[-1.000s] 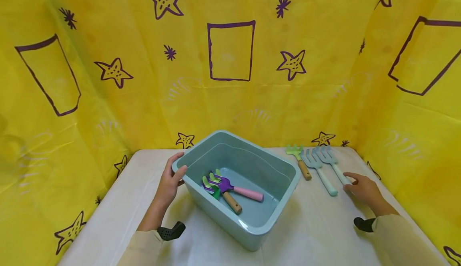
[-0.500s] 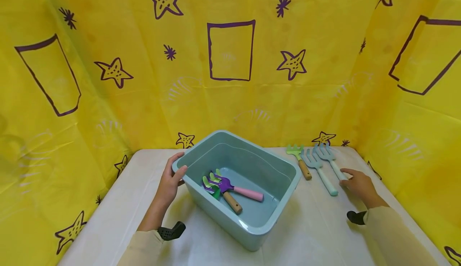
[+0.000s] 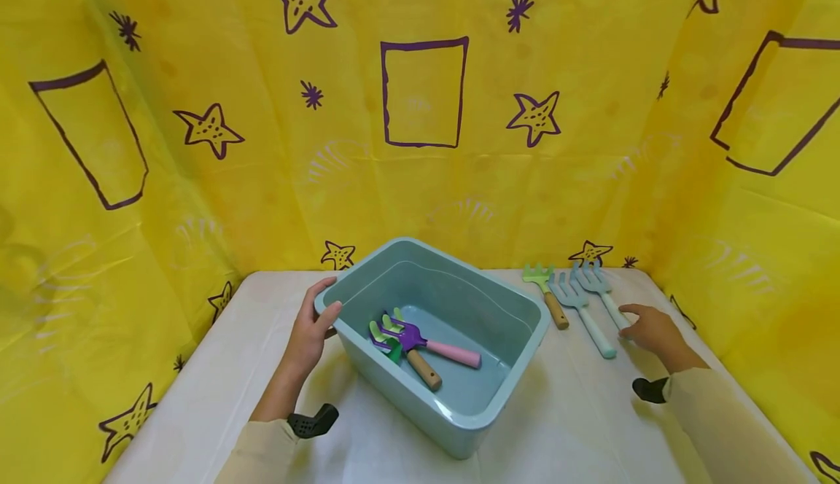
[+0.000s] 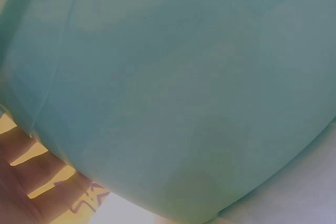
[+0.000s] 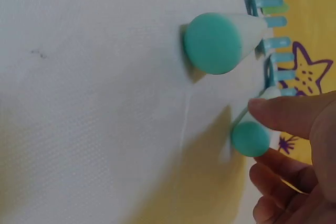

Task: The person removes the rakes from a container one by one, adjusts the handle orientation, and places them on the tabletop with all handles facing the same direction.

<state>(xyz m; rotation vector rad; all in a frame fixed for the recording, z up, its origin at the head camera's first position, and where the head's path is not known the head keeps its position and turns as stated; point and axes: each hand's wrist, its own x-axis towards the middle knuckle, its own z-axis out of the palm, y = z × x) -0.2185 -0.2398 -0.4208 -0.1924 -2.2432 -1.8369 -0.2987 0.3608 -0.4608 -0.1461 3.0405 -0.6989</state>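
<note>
My left hand (image 3: 311, 327) grips the left corner of a blue-green plastic bin (image 3: 407, 405), thumb over the rim and fingers outside it, as the left wrist view also shows. Inside the bin lie a purple hand fork (image 3: 453, 353) with a pink handle and a green one with a wooden handle (image 3: 424, 369); their heads overlap. My right hand (image 3: 652, 334) pinches the handle end of the rightmost light-blue hand fork (image 3: 613, 310) between thumb and fingers. In the right wrist view, the handle's teal end (image 5: 250, 139) shows between them.
Left of the pinched fork lies a similar light-blue hand fork (image 3: 593, 329), then a light-green hand fork (image 3: 555, 309) with a wooden handle. All rest on the white-covered table (image 3: 564, 426). A yellow patterned curtain (image 3: 420, 192) encloses the table at the back and both sides.
My right hand has moved a little left and away from me, and the rightmost light-blue fork has shifted slightly backward. The left hand and bin stay in place.
</note>
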